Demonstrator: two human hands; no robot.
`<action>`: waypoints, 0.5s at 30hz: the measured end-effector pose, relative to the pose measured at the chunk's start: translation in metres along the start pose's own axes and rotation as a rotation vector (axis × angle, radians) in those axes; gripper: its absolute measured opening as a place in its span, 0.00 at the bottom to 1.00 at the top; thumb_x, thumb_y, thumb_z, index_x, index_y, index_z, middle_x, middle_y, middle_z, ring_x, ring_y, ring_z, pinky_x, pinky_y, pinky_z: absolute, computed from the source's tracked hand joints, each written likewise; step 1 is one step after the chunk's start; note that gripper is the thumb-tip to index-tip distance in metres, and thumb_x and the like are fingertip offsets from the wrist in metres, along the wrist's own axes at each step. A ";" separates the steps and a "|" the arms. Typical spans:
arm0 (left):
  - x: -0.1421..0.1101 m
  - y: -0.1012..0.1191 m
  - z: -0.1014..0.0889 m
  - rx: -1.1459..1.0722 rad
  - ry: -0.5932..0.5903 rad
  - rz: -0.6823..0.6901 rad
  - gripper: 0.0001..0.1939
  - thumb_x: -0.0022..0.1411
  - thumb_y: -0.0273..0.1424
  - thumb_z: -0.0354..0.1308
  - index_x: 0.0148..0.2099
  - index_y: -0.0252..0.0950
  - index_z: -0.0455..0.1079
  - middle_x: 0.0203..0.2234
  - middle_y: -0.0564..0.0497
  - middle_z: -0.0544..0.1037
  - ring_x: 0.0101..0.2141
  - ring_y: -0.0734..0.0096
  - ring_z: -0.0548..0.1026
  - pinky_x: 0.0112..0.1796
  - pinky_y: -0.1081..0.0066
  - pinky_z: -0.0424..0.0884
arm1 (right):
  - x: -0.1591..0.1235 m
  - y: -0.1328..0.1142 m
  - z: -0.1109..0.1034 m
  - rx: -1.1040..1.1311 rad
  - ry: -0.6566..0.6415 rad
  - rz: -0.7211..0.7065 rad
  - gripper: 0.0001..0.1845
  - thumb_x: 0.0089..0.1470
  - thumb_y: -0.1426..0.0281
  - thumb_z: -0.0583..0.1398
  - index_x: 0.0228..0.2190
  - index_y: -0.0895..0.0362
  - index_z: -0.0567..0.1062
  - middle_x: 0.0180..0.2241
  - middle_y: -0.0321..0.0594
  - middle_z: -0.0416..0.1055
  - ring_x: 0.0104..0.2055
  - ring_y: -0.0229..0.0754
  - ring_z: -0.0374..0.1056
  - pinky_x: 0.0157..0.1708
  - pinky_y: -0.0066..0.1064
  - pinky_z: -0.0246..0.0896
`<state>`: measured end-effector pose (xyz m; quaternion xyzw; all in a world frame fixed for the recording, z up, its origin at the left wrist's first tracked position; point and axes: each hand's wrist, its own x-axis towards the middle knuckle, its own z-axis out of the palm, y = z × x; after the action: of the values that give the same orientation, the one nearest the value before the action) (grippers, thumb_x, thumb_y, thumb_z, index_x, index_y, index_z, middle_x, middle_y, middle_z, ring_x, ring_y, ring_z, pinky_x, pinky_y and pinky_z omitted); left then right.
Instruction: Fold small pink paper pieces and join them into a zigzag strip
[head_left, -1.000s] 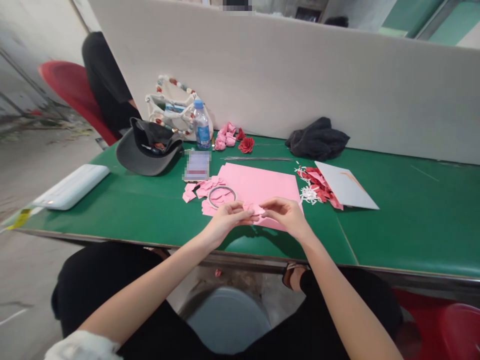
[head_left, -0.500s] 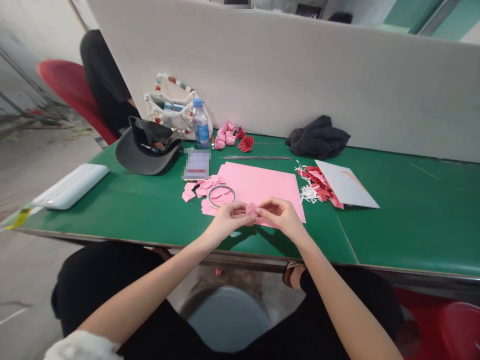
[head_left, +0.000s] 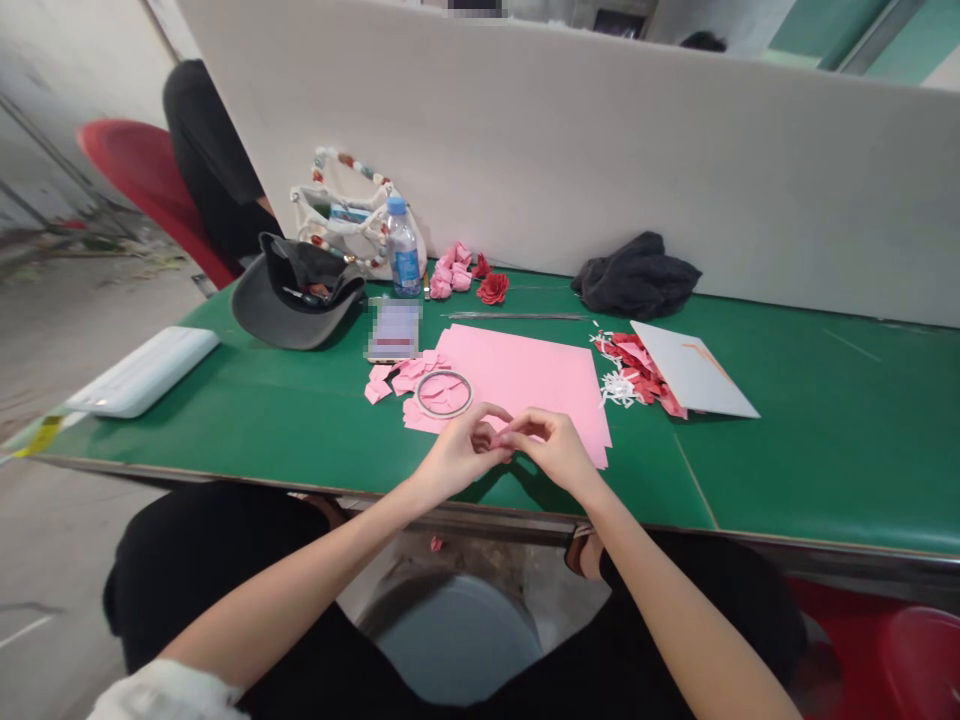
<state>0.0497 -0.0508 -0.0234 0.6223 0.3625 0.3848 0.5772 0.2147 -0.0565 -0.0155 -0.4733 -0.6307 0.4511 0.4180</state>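
Note:
My left hand (head_left: 466, 447) and my right hand (head_left: 551, 447) meet over the near edge of the pink paper sheets (head_left: 525, 370). Between their fingertips is a small pink paper piece (head_left: 501, 438), mostly covered by the fingers. Both hands are closed on it. Just beyond my left hand, a roll of tape (head_left: 418, 400), seen as a thin ring, rests on loose pink paper pieces (head_left: 381, 385). Farther back lie crumpled pink paper flowers (head_left: 450, 272) and a red paper flower (head_left: 493, 289).
Thin wires (head_left: 517, 316) lie behind the sheets. On the left are a phone (head_left: 395, 330), a bottle (head_left: 405, 250), a cap (head_left: 292, 310) and a white case (head_left: 142, 372). At right, a white card (head_left: 697, 370) leans over paper scraps (head_left: 637, 370); dark cloth (head_left: 637, 275) sits behind.
Both hands have turned and drawn in around the pink piece, which shows less now. A lower corner of the pink sheets has shifted slightly towards me.

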 end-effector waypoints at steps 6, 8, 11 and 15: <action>0.000 -0.004 0.001 0.100 0.041 -0.032 0.15 0.53 0.28 0.62 0.44 0.37 0.71 0.24 0.53 0.78 0.30 0.66 0.78 0.34 0.71 0.72 | 0.003 0.008 0.001 0.003 0.010 0.042 0.11 0.47 0.62 0.64 0.26 0.58 0.76 0.26 0.40 0.76 0.30 0.42 0.72 0.34 0.33 0.67; 0.002 -0.003 -0.001 0.051 0.016 -0.038 0.13 0.54 0.31 0.62 0.43 0.36 0.72 0.29 0.49 0.80 0.34 0.64 0.79 0.37 0.69 0.72 | 0.005 0.009 -0.002 0.047 0.024 0.051 0.12 0.46 0.61 0.65 0.27 0.58 0.77 0.28 0.41 0.77 0.31 0.42 0.72 0.32 0.33 0.68; 0.004 0.002 -0.004 -0.013 -0.009 -0.060 0.12 0.56 0.37 0.61 0.39 0.34 0.74 0.31 0.45 0.81 0.35 0.61 0.79 0.38 0.67 0.73 | 0.007 0.011 -0.004 0.033 0.056 0.011 0.12 0.45 0.61 0.65 0.27 0.58 0.77 0.27 0.41 0.76 0.30 0.42 0.71 0.31 0.32 0.67; 0.005 0.005 -0.007 -0.049 0.014 -0.094 0.15 0.54 0.42 0.62 0.33 0.33 0.74 0.28 0.45 0.81 0.32 0.62 0.79 0.36 0.67 0.74 | 0.008 0.014 -0.004 0.005 0.067 -0.007 0.13 0.47 0.59 0.64 0.28 0.57 0.75 0.25 0.38 0.74 0.28 0.40 0.70 0.29 0.30 0.66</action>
<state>0.0456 -0.0431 -0.0174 0.5874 0.3860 0.3705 0.6073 0.2204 -0.0462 -0.0271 -0.4848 -0.6168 0.4353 0.4417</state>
